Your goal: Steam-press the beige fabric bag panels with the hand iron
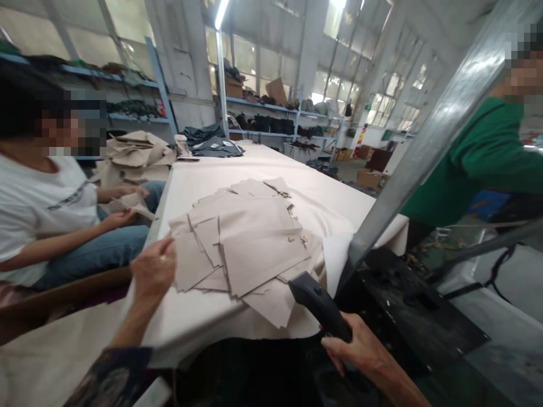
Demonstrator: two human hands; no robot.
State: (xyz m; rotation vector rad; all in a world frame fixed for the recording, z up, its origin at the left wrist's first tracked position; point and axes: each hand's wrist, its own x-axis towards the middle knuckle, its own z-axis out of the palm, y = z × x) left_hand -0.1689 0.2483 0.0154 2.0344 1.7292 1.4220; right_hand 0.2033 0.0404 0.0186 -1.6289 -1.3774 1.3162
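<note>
My right hand [354,345] is wrapped round the handle of a black curved hand-held tool [316,299] with a broad, blunt head; its exact kind does not show. The tool's head points up and left, close to the front right of a loose stack of beige fabric pieces [263,243]. My left hand [155,268] has its fingers curled closed beside the stack's left edge. Whatever it may pinch is hidden. Small brass-coloured metal bits [303,241] lie on the right of the stack, with scissors [280,192] towards its back.
A white cloth covers the table [263,161]. A person in a white shirt [51,209] sits left, handling a beige piece [138,203]. A slanting metal post [407,169] rises at the right, with a person in green [470,164] behind it. Dark folded cloth [216,147] lies far back.
</note>
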